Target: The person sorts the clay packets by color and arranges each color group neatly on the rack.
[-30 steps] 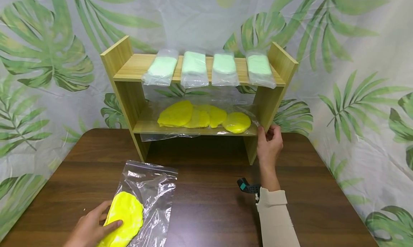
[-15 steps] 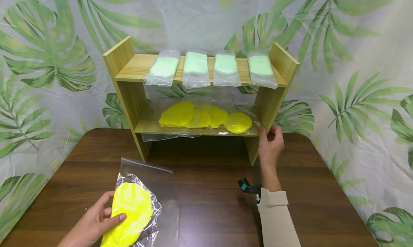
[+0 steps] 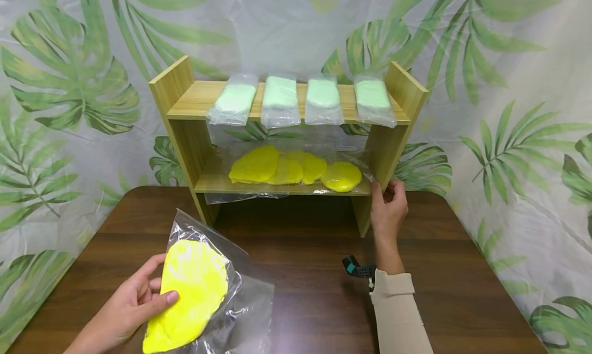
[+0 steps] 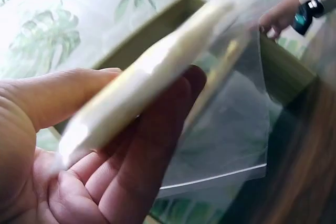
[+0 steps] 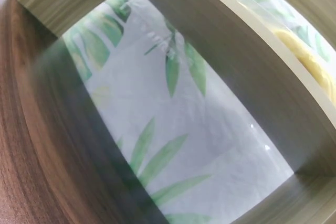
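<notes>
My left hand grips a clear zip bag by its left side, thumb on top and fingers beneath. Inside that bag lies a flat, bright yellow piece, like clay or dough; the left wrist view shows it edge-on and blurred. Over at the wooden shelf, my right hand holds the edge of the right side panel, thumb towards the lower board. Several bagged yellow pieces lie along that board, some overlapping. The right wrist view shows the space under the shelf and no hand.
On the top board sit several bagged pale green slabs, their bags hanging over the front edge. The shelf stands at the back of a dark brown wooden table. Behind it hangs a leaf-patterned cloth.
My left hand has lifted the bagged yellow piece up and slightly right, tilting it, and the bag's free side has swung right. My right hand stays on the shelf panel.
</notes>
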Tool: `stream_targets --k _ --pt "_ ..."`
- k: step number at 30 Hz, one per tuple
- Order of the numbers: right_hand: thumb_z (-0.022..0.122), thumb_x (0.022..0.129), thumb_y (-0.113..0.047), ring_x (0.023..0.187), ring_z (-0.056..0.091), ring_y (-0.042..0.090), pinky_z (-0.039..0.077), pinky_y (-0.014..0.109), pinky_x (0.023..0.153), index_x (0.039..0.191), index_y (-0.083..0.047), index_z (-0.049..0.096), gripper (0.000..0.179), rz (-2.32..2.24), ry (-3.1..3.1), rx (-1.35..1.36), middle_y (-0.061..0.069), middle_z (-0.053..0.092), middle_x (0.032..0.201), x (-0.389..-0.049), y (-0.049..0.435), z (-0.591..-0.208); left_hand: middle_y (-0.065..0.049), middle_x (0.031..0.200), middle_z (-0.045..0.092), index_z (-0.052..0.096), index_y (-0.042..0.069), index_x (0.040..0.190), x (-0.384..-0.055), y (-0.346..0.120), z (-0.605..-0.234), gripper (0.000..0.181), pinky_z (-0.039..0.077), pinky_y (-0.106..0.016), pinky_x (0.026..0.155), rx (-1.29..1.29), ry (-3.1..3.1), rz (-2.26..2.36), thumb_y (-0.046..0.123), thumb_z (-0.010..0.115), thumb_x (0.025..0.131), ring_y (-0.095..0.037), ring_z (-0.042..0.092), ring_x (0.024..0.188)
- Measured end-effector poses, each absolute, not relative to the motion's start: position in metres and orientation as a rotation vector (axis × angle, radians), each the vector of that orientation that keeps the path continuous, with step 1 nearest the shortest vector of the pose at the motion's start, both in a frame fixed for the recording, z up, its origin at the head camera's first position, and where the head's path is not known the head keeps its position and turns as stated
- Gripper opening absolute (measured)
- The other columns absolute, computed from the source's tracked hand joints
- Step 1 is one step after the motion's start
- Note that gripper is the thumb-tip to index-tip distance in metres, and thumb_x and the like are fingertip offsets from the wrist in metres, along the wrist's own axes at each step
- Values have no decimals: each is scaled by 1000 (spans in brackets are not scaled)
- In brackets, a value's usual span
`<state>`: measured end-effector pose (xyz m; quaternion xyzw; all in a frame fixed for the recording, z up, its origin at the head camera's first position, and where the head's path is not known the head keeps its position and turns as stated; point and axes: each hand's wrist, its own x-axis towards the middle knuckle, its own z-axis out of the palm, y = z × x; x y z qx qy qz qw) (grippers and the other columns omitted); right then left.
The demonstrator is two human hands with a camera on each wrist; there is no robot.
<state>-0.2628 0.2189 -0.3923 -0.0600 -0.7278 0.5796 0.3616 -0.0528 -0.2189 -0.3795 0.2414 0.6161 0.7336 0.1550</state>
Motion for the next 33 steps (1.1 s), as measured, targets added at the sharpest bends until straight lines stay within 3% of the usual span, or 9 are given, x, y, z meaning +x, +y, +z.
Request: stream_targets --k 8,16,26,33 --pt "65 92 -31 84 58 8 45 22 74 107 -6 60 31 1492 -1881 -160 1 63 94 -266 220 -396 -22 119 62 22 9 147 -59 -206 -350 61 52 -50 74 792 1698 2197 -19 34 94 -37 67 95" --pt "65 92 -32 85 58 11 45 22 73 105 -7 60 29 1481 -1879 -153 1 62 92 -266 222 -397 -27 122 59 12 -3 147 -79 -191 -321 61 50 -51 78 1133 1526 2235 -22 32 92 -39 66 99" --pt "64 92 -32 85 57 13 45 24 74 107 -5 60 31 1484 -1884 -148 1 62 93 -266 222 -397 -26 121 59 12 -3 148 -105 -174 -292 62 53 -44 81 1166 1702 2214 -18 38 93 -35 66 101" --pt "65 92 -32 87 59 15 45 23 74 107 -6 60 31 1480 -1886 -156 -1 62 93 -266 221 -396 -22 123 59 17 3 148 -130 -175 -296 57 53 -43 83 966 1796 2201 -11 40 97 -34 66 101"
